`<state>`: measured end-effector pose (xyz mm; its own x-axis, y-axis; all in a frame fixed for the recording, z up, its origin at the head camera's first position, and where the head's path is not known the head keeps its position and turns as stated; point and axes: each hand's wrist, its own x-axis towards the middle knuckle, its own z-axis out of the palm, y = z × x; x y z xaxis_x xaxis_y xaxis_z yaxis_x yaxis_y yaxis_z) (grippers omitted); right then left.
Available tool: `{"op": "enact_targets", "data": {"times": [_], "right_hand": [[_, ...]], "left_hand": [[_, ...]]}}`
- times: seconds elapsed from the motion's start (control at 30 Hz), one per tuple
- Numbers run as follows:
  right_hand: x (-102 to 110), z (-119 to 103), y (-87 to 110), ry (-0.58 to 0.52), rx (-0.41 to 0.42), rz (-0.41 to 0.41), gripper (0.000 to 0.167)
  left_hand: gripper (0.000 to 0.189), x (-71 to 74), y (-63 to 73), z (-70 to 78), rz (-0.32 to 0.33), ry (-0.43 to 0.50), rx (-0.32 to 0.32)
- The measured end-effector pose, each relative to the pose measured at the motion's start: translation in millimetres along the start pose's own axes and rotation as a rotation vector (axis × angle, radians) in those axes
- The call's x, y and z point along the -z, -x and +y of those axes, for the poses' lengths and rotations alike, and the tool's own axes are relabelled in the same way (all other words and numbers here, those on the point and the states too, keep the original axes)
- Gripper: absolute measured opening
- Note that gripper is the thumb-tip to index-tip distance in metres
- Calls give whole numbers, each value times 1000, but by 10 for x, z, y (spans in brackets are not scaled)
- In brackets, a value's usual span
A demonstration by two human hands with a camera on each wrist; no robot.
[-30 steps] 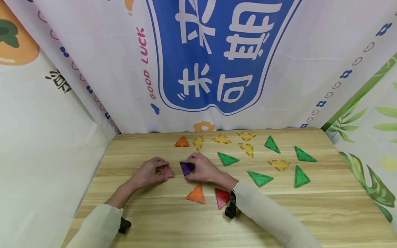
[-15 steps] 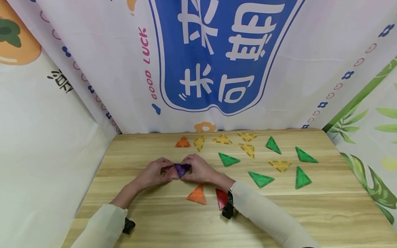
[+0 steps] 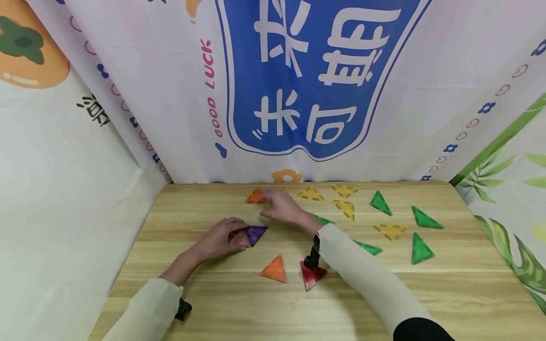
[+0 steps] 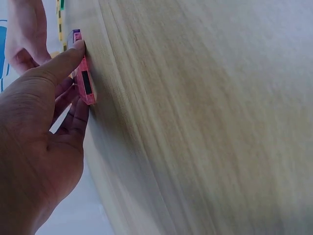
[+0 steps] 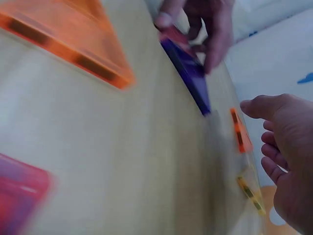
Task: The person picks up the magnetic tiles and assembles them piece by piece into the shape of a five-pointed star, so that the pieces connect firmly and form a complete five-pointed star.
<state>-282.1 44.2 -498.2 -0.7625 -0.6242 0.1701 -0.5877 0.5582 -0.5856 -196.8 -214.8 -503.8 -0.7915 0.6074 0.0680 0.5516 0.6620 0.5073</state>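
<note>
Showing pink tile [image 3: 239,239] and purple tile [image 3: 256,234] edge to edge, left of centre at the surface of wooden table [image 3: 213,303]. Note purple tile with far edge running left to right and 1 corner pointing nearward; cannot tell long axis from its 3 edges. Observe left hand [image 3: 221,238] pinching pink tile between thumb and fingers. Compare right hand [image 3: 282,207], thumb spread from loosely curled fingers, close to orange tile [image 3: 254,197]; cannot tell whether touching. See, in left wrist view alone, dark strip [image 4: 87,82] along pink tile's edge; in right wrist view, yellow tile [image 5: 251,196], mostly hidden behind right hand in head view.
</note>
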Motion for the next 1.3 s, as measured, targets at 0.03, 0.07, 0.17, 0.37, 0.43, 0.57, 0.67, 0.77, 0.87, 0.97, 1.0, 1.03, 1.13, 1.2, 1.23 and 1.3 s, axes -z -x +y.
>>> {"op": "enact_targets", "data": {"times": [0.03,0.07,0.17,0.37,0.43,0.57,0.67,0.77,0.87,0.97,1.0,1.03,1.13,1.2,1.23,1.3], "right_hand": [[23,25,-37,13,2,-7,50],[46,46,-74,23,3,-13,53],[96,110,-167,61,8,-34,59],[132,190,-261,113,-2,-79,67],[130,205,-278,106,-2,-85,68],[114,222,-311,107,1,-104,69],[96,224,-337,135,4,-131,70],[79,218,-363,134,-2,-148,69],[58,213,-381,116,-3,-147,63],[35,216,-389,124,10,-146,56],[27,218,-390,126,16,-144,53],[20,218,-387,132,21,-142,52],[8,218,-374,133,30,-130,49],[5,222,-362,132,40,-121,48],[5,226,-354,132,44,-117,48],[12,236,-335,123,54,-110,49]], "left_hand": [[57,4,-1,0,0,1,-2],[57,7,-3,-1,0,4,-3],[56,12,-11,-7,6,-6,-17],[56,10,-19,4,-2,-1,-12],[56,5,-17,5,-4,4,-8],[56,-1,-19,6,-12,7,-5],[56,4,-23,12,-17,5,-3],[56,17,-22,18,-11,5,-7],[56,27,-18,16,-5,2,-17],[56,24,-14,10,-9,-9,-22],[56,22,-13,7,-11,-10,-20],[56,18,-8,7,-11,-12,-18],[56,9,0,6,-11,-7,-12],[55,6,4,6,-10,-7,-6],[55,7,4,8,-10,-6,-5],[55,10,9,12,-12,-8,-3]]}}
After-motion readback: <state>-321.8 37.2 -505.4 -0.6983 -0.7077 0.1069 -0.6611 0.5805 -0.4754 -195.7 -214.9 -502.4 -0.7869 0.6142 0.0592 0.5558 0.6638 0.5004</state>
